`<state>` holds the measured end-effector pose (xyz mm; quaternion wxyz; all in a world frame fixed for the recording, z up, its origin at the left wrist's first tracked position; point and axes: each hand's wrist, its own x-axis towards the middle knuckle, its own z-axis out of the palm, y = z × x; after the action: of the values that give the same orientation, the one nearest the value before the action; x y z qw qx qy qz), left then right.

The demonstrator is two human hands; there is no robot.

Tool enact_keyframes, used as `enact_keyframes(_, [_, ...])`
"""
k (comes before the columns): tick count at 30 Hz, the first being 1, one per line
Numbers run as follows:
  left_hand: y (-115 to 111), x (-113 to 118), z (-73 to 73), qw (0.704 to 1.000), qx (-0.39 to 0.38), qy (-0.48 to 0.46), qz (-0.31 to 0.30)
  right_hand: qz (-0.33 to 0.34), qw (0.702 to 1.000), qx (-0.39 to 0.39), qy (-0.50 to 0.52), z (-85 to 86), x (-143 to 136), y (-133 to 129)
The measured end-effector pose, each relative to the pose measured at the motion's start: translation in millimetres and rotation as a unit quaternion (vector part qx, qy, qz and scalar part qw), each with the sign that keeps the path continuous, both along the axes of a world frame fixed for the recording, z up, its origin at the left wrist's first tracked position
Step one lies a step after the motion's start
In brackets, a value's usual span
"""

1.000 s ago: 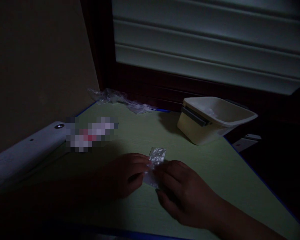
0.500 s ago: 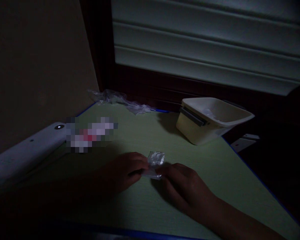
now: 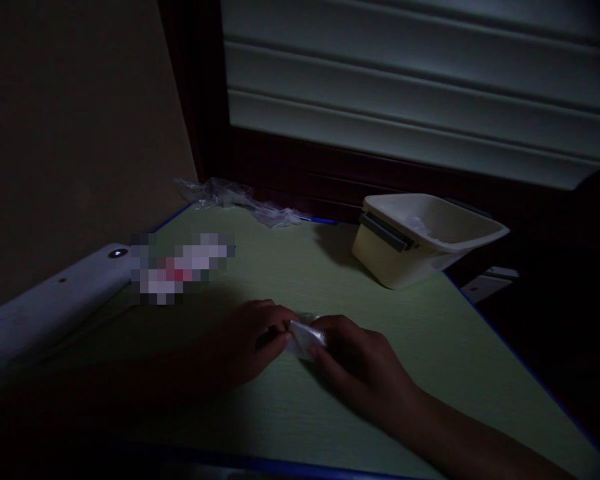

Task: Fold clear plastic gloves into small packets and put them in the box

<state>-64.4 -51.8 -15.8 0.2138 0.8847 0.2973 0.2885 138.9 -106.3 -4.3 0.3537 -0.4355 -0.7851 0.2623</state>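
A small clear plastic packet [image 3: 306,339] is held just above the green table [image 3: 290,267], near its middle. My left hand [image 3: 260,337] pinches the packet's left edge between thumb and fingers. From the other side, my right hand [image 3: 363,357] grips the right edge, its thumb in front and its fingers behind. The packet is tilted and looks folded, and its far part is partly hidden by the fingers. The light is dim, so whatever the packet may contain cannot be made out.
A cream bin [image 3: 395,263] with a dark handle stands at the back right, with clear plastic inside. Crumpled plastic wrap [image 3: 230,197] lies along the back edge. A long white device [image 3: 55,293] and a pixelated item [image 3: 180,270] are at the left.
The packet was lying flatter, with its shiny far part in view; now it is raised and folded. My right hand has closed round its right edge, and my left fingers have shifted slightly.
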Motion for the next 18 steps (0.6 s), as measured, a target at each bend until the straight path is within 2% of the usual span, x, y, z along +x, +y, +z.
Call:
enact_keyframes(3, [-1,2,0.4,0.999,-0.013,0.014,0.030,-0.020,1.000,0.002,-0.006,-2.7,1,2])
enact_keyframes(6, [0,2,-1.4,0.999,-0.006,0.020,0.050,-0.043,0.995,0.079,-0.051,-3.9,3,4])
enact_keyframes(9, [1,0,-6.7,0.997,0.015,0.027,0.068,-0.010,0.979,0.171,-0.111,-3.9,4,5])
enact_keyframes(12, [1,-3,-12.1,0.995,0.058,0.032,0.075,0.040,0.961,0.226,-0.155,-4.5,3,5])
enact_keyframes(14, [2,-3,-13.3,0.993,0.080,0.045,0.073,0.057,0.954,0.237,-0.175,-5.0,2,5])
enact_keyframes(18, [2,-2,-8.4,0.992,0.098,0.061,0.055,0.075,0.956,0.212,-0.188,-4.5,0,6])
